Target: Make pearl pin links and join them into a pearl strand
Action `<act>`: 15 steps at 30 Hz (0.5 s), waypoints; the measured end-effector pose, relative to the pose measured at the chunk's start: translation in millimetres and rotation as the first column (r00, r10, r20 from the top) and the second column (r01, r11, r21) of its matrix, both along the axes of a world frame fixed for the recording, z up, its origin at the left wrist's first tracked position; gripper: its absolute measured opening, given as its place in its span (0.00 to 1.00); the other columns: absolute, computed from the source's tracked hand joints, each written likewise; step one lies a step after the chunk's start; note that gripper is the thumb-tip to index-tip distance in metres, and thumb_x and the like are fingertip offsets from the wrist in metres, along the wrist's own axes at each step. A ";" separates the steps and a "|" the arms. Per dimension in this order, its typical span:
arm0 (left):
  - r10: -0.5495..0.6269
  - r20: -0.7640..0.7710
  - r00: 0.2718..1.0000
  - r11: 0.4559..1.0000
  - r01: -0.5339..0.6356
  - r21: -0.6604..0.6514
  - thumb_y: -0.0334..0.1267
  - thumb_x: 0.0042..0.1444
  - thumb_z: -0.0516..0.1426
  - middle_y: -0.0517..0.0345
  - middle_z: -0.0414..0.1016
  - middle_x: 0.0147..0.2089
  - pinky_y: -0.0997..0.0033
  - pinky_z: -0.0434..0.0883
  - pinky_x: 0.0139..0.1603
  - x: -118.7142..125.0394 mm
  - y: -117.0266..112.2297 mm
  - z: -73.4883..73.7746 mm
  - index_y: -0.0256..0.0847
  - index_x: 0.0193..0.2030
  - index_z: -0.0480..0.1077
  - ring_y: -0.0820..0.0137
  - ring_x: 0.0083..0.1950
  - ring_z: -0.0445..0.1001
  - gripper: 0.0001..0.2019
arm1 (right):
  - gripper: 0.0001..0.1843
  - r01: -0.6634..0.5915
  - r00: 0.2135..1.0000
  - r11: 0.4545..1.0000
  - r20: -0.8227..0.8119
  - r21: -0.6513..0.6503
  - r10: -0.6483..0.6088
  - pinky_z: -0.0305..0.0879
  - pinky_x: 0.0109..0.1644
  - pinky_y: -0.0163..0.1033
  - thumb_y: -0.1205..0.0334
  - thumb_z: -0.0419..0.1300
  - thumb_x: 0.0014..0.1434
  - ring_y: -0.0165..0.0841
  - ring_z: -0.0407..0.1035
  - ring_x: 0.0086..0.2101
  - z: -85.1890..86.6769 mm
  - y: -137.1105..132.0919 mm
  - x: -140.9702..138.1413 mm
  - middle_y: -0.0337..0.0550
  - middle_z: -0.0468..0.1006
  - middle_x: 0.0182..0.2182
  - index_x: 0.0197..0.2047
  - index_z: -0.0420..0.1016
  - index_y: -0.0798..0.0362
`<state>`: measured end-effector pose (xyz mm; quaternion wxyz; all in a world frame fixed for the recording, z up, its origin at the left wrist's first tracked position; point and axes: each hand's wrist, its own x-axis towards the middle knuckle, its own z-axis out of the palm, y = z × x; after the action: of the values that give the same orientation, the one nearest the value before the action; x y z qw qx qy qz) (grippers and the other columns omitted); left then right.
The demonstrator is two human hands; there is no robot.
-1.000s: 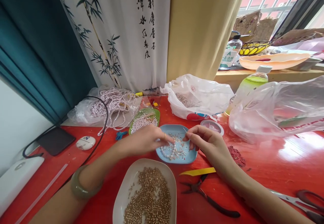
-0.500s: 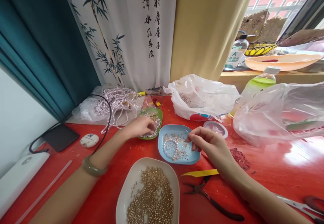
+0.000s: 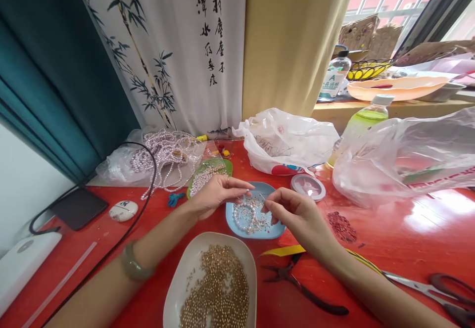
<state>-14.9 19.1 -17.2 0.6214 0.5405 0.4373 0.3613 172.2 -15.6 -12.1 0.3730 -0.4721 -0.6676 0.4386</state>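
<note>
My left hand (image 3: pixel 220 194) is over the left rim of the blue tray (image 3: pixel 232 223), its thumb and fingers pinched on a small pale bead (image 3: pixel 248 191). Opposite it, my right hand (image 3: pixel 287 207) pinches a thin metal pin (image 3: pixel 262 197) whose tip points up toward the bead; a small gap separates the two. In the blue tray lie a ring of pearl beads (image 3: pixel 244 219) and many loose pins with beads. Behind my left hand stands a green tray (image 3: pixel 227 165) of pale pearl beads. Nearest me is a cream tray (image 3: pixel 170 288) of gold beads.
Pliers (image 3: pixel 289 274) and yellow tweezers (image 3: pixel 284 251) lie below my right hand, with scissors (image 3: pixel 426 288) at the right. Plastic bags (image 3: pixel 289 140), bead strands (image 3: pixel 163 150), a round lidded box (image 3: pixel 308 188) and a red pile (image 3: pixel 341 226) surround the trays. A black cable (image 3: pixel 148 189) loops at left.
My left hand has left the green tray and come right to the blue tray with a bead in its fingers. My right hand still holds the pin. The view has shifted slightly right.
</note>
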 end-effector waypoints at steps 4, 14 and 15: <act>-0.012 0.164 0.986 0.994 0.030 -0.108 0.32 0.42 0.62 0.57 0.76 0.30 0.78 0.67 0.34 11.1 -9.5 0.0 0.39 0.32 0.76 0.77 0.33 0.72 0.07 | 0.06 -0.031 0.999 0.998 0.038 0.048 0.029 0.58 0.26 0.32 0.64 0.51 0.51 0.26 0.62 0.23 -0.1 -5.8 -0.4 0.36 0.68 0.20 0.25 0.66 0.54; 0.025 0.219 0.975 0.990 0.006 -0.140 0.31 0.38 0.64 0.58 0.75 0.27 0.78 0.66 0.31 13.3 -11.3 -0.2 0.36 0.28 0.74 0.77 0.29 0.71 0.07 | 0.06 -0.041 0.999 0.997 0.039 0.061 0.038 0.59 0.26 0.31 0.65 0.51 0.51 0.26 0.62 0.22 0.8 -7.0 -0.9 0.36 0.69 0.20 0.24 0.66 0.54; 0.021 0.218 0.976 0.991 0.009 -0.133 0.31 0.37 0.64 0.58 0.75 0.27 0.78 0.66 0.30 13.4 -11.4 -0.2 0.35 0.27 0.74 0.77 0.28 0.71 0.07 | 0.06 -0.043 0.999 0.997 0.036 0.056 0.041 0.59 0.26 0.31 0.65 0.51 0.51 0.26 0.62 0.22 0.8 -7.1 -1.0 0.36 0.69 0.19 0.24 0.66 0.54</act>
<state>-1.5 7.6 -17.5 0.6993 0.4533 0.3910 0.3906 171.2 -22.7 -11.4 0.3654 -0.4547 -0.6960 0.4188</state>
